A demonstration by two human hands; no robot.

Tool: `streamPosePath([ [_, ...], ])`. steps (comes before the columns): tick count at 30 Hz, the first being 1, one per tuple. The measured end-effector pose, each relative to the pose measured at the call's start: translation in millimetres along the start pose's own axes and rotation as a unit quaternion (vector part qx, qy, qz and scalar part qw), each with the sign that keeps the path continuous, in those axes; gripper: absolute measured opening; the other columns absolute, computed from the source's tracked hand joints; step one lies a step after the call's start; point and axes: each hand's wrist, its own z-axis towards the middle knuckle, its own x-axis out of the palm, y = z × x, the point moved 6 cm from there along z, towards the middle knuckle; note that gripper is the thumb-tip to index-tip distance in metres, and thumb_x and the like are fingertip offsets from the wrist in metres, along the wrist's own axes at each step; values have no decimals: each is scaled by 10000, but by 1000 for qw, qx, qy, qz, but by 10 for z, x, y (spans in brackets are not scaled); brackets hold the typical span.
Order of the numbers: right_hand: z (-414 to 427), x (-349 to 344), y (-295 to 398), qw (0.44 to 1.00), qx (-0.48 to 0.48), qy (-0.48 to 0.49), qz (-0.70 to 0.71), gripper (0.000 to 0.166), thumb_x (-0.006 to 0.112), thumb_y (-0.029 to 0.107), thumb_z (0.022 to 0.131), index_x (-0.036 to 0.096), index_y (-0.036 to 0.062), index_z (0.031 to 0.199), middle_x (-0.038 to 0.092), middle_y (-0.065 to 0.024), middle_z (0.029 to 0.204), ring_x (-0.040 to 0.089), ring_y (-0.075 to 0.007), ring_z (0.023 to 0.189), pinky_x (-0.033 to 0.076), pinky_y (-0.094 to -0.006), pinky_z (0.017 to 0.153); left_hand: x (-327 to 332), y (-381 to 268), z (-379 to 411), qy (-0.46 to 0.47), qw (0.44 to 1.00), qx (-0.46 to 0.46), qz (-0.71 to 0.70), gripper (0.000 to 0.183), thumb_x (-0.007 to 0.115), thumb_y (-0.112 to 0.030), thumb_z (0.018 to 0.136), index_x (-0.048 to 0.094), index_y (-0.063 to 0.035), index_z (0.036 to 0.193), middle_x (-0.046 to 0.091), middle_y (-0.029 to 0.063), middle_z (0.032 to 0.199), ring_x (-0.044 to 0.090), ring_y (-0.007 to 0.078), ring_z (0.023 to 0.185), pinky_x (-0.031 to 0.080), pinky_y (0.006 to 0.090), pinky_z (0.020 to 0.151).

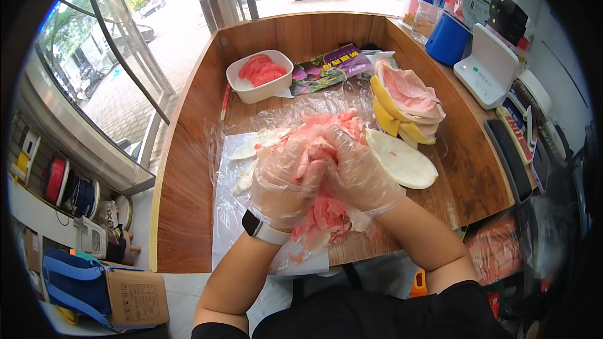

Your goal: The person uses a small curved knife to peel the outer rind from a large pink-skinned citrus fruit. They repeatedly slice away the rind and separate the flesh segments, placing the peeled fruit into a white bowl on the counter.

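My left hand (287, 179), in a clear plastic glove and with a watch at the wrist, meets my right hand (358, 169), gloved alike, over the wooden desk. Between them they grip a piece of pink pomelo (316, 151), mostly covered by the fingers. Pink membrane scraps (325, 219) are heaped below the hands, and more pink pieces (351, 122) show just beyond them. White pith scraps (245, 179) lie on plastic film to the left. A thick oval piece of pomelo rind (403, 159) rests white side up, right of my right hand.
A white container (258, 96) with peeled pink pulp stands at the back left. Beside it lies a printed purple and green wrapper (325, 73). Stacked yellow pomelo rinds (407, 103) stand at the right. Raised wooden panels (301, 26) border the desk; the right ledge holds a blue cup (447, 38) and a phone (540, 165).
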Motion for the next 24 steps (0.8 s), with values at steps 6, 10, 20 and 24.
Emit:
streamPosePath([
  [6, 2, -39, -48, 998, -40, 12, 41, 188, 627, 129, 819, 541, 12, 939, 595, -186, 865, 581, -363, 818, 465, -398, 717, 30, 16, -32, 3, 999, -26, -30, 294, 631, -168, 784, 622, -95, 1069, 641, 137, 921, 589, 337, 822, 463, 417, 726],
  [10, 37, -66, -25, 996, -20, 22, 82, 139, 588, 135, 861, 541, 12, 908, 584, -163, 810, 572, -340, 758, 462, -381, 688, 1, 66, -48, -15, 998, -20, -49, 294, 640, -170, 774, 631, -74, 1051, 633, 154, 941, 585, 336, 809, 468, 409, 725],
  [20, -100, 81, -475, 861, 311, -34, 400, 327, 515, 294, 954, 574, 18, 1119, 611, -5, 880, 541, -92, 768, 454, -263, 693, -50, 162, -77, -52, 973, -105, -199, 296, 597, -218, 844, 616, 3, 1040, 633, 116, 880, 599, 180, 749, 470, 304, 664],
  [24, -126, 22, -523, 830, 346, -56, 434, 302, 521, 332, 949, 594, 53, 1041, 586, 21, 814, 511, -63, 689, 431, -229, 604, 32, 224, -36, 50, 936, -237, -255, 292, 569, -215, 852, 610, 23, 1017, 619, 82, 695, 581, 149, 570, 460, 266, 537],
])
